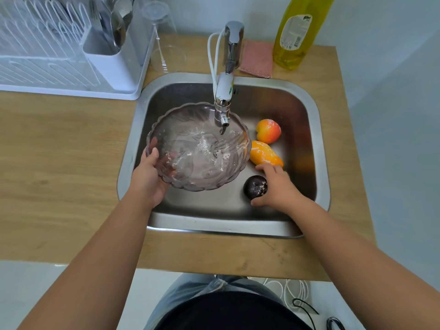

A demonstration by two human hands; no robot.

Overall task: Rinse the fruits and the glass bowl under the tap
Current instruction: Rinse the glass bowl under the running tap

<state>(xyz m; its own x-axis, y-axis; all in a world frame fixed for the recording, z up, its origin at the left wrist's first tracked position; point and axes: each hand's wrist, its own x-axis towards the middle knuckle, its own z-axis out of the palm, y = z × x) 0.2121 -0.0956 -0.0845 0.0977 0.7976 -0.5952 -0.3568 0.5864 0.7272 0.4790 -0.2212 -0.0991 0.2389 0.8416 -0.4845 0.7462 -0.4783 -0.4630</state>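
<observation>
A scalloped glass bowl (190, 139) is tilted under the tap (223, 108), and water splashes into it. My left hand (147, 179) grips the bowl's near left rim. My right hand (277, 186) rests on the sink floor with its fingers curled around a dark purple plum (254, 186). An orange mango (264, 154) lies just beyond that hand, touching its fingertips. A red and yellow apple (268, 131) sits behind the mango. All three fruits are wet.
The steel sink (133, 148) is set in a wooden counter (59, 163). A white dish rack (71, 55) with cutlery stands back left, upturned glasses (164, 44) beside it. A pink sponge (257, 58) and a yellow soap bottle (297, 29) stand behind the sink.
</observation>
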